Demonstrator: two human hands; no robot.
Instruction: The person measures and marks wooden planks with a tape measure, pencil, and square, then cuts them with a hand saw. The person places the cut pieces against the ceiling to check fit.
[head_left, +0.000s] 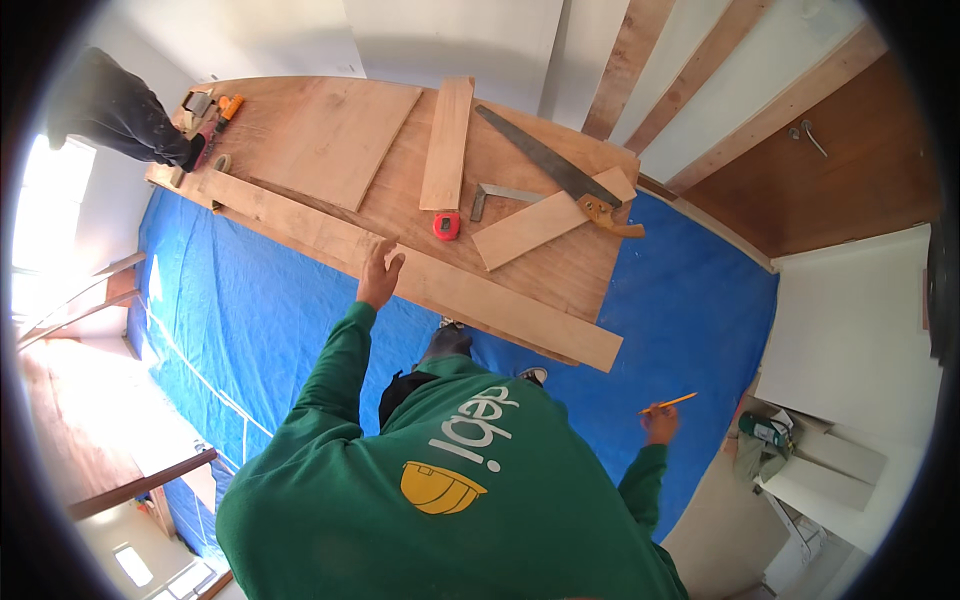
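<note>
Head: plank (470, 290), long axis upper left to lower right.

Pretty clearly a carpentry workspace set up inside a room; there's a wooden table (590, 290) with cut boards (480, 298), a handsaw (540, 155), a metal square (512, 193) and a red tape measure (447, 226) on it; blue tarp (690, 270) covers the floor; timber strips (700, 72) by the white wall; orange thing (230, 106) far left is probably a drill, kinda small to tell.
</note>
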